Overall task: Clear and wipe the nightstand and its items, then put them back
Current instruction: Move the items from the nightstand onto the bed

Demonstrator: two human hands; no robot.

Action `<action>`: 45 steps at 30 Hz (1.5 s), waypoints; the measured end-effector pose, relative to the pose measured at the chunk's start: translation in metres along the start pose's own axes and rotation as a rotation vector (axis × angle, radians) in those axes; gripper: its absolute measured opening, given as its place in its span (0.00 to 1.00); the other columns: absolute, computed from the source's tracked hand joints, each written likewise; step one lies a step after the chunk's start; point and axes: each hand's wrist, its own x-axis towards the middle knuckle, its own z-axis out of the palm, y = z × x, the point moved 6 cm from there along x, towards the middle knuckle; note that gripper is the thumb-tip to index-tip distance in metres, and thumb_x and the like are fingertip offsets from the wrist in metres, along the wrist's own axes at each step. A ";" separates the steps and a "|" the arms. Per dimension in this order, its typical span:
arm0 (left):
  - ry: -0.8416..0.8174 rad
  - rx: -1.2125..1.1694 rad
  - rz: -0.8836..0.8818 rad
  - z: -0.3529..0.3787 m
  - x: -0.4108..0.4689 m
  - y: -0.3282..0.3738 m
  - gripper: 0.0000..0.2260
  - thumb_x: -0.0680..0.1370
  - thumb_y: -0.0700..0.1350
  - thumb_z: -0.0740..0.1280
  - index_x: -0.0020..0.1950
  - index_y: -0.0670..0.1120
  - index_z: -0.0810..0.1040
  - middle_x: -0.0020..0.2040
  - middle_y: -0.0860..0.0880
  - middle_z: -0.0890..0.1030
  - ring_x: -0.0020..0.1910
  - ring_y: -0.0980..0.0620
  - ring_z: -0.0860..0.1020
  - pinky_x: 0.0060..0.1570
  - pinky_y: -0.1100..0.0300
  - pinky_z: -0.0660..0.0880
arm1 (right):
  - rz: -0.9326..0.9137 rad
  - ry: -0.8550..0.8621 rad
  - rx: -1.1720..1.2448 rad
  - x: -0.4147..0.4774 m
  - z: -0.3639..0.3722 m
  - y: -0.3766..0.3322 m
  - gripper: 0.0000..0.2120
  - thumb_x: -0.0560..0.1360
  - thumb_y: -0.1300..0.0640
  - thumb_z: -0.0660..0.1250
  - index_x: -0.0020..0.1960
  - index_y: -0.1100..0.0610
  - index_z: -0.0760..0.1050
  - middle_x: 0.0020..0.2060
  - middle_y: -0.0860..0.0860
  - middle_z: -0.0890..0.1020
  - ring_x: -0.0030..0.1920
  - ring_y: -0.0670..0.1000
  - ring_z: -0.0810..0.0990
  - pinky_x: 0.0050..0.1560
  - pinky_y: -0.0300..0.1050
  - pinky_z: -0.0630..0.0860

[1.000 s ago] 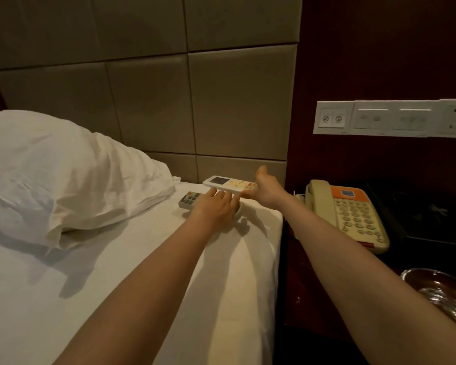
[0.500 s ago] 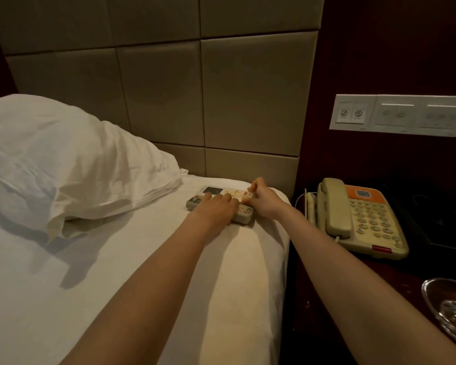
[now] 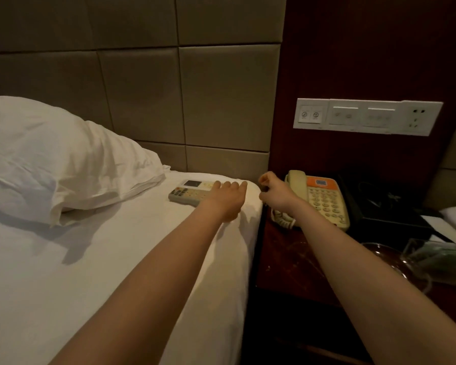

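Note:
Two remote controls lie side by side on the white bed sheet [image 3: 90,259] near the headboard: a white remote [image 3: 192,184] with a small screen and a grey remote [image 3: 183,194] in front of it. My left hand [image 3: 228,198] rests flat on their right ends, fingers straight. My right hand [image 3: 274,193] hovers with curled fingers over the gap between bed and dark wooden nightstand [image 3: 287,259]; I see nothing in it. Just right of that hand, a beige and orange telephone [image 3: 325,198] stands on the nightstand.
A black tray [image 3: 385,206] with a white notepad [image 3: 440,225] sits behind the phone. Glassware [image 3: 442,262] stands at the nightstand's right front. A white pillow [image 3: 50,159] lies to the left on the bed. A switch and socket panel [image 3: 366,117] is on the wall.
My right hand set the white remote down on the bed beside the grey one, let go and drew right toward the phone. My left hand stayed on the remotes.

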 end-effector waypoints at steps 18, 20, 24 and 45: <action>-0.117 -0.306 0.194 -0.049 -0.010 0.164 0.35 0.78 0.64 0.55 0.77 0.45 0.52 0.75 0.41 0.57 0.73 0.41 0.57 0.71 0.45 0.53 | 0.243 0.417 0.027 -0.125 -0.121 0.102 0.15 0.75 0.65 0.63 0.61 0.62 0.69 0.57 0.59 0.76 0.48 0.52 0.73 0.45 0.42 0.68; -0.157 -0.320 0.213 -0.051 -0.014 0.182 0.37 0.76 0.66 0.55 0.77 0.45 0.51 0.76 0.41 0.56 0.74 0.41 0.57 0.71 0.45 0.52 | 0.273 0.520 0.021 -0.135 -0.137 0.115 0.17 0.74 0.65 0.65 0.61 0.62 0.69 0.60 0.60 0.73 0.54 0.55 0.74 0.48 0.44 0.68; -0.220 -0.369 0.234 -0.051 -0.014 0.210 0.41 0.74 0.69 0.56 0.77 0.46 0.49 0.76 0.42 0.56 0.74 0.41 0.56 0.72 0.45 0.51 | 0.348 0.708 -0.037 -0.160 -0.161 0.139 0.20 0.71 0.62 0.69 0.61 0.60 0.67 0.62 0.59 0.68 0.59 0.60 0.71 0.56 0.50 0.71; -0.203 -0.507 0.043 -0.036 0.005 0.246 0.47 0.65 0.66 0.70 0.75 0.43 0.56 0.71 0.41 0.63 0.69 0.38 0.64 0.65 0.46 0.67 | 0.666 0.678 0.069 -0.206 -0.151 0.202 0.46 0.65 0.50 0.76 0.72 0.62 0.52 0.65 0.64 0.68 0.66 0.63 0.68 0.62 0.54 0.69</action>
